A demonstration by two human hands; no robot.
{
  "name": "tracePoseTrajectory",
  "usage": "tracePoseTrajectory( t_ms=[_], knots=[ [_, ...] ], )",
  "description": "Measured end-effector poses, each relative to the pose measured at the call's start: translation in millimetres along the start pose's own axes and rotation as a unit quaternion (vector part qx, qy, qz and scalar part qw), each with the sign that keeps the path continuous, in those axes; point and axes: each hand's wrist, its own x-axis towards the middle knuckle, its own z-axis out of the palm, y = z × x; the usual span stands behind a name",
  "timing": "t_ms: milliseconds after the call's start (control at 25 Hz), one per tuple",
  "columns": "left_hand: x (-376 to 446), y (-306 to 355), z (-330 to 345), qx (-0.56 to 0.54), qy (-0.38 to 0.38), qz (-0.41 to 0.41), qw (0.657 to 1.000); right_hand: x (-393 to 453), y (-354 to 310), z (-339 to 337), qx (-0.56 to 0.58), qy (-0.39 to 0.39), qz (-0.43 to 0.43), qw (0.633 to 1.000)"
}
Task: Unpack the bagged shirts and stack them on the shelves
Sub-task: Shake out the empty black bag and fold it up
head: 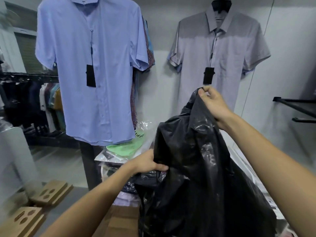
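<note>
Right hand (211, 101) pinching black bag (196, 168) top, left hand (147, 162) gripping its side; thin plastic likely to tear or slip, dumping contents onto packaged shirts (119, 151).

I can't see into the black bag (201, 168); whatever it holds is hidden, and its lower end runs off the bottom edge. It covers most of the packed shirts (119, 151) behind it. The left hand (147, 162) has its fingers buried in a fold. The shelf (297, 106) is cut by the right edge. The far rack (34, 100) is a blur.
</note>
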Motion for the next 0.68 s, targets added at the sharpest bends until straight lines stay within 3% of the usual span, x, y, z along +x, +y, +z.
tracePoseTrajectory(
  t_ms=[80, 200, 280, 360, 440, 480, 520, 560, 680],
  knots=[
    [0.5, -12.8, -5.7, 0.074, -0.023, -0.018, 0.997, 6.3, -1.1, -17.6, -0.022, 0.088, -0.047, 0.995],
    [-8.9, -16.4, -20.8, 0.107, -0.071, -0.04, 0.991, 6.0, 6.3, -38.4, -0.172, 0.119, -0.119, 0.971],
    [-18.6, -3.1, -22.3, -0.025, -0.078, -0.053, 0.995, 3.5, 12.9, -42.3, -0.225, 0.109, -0.145, 0.957],
    [-28.1, 12.4, -21.5, -0.226, 0.041, -0.099, 0.968, 4.8, 17.0, -51.0, -0.221, 0.132, -0.15, 0.954],
    [-38.4, 5.3, -25.5, -0.304, 0.188, -0.07, 0.931, 9.3, 21.1, -67.2, -0.18, 0.187, -0.15, 0.954],
    [-45.5, 3.0, -27.2, -0.325, 0.215, -0.058, 0.919, 10.9, 22.9, -74.5, -0.157, 0.205, -0.146, 0.955],
    [-47.0, -9.7, -25.9, -0.36, 0.172, -0.072, 0.914, 12.2, 24.3, -80.0, -0.144, 0.214, -0.138, 0.956],
    [-52.4, -9.7, -20.7, -0.443, 0.081, -0.087, 0.889, 12.2, 24.8, -82.7, -0.142, 0.216, -0.129, 0.957],
    [-54.7, -26.7, -1.5, -0.387, -0.141, -0.096, 0.906, 9.6, 25.3, -81.5, -0.153, 0.213, -0.119, 0.958]
  ],
)
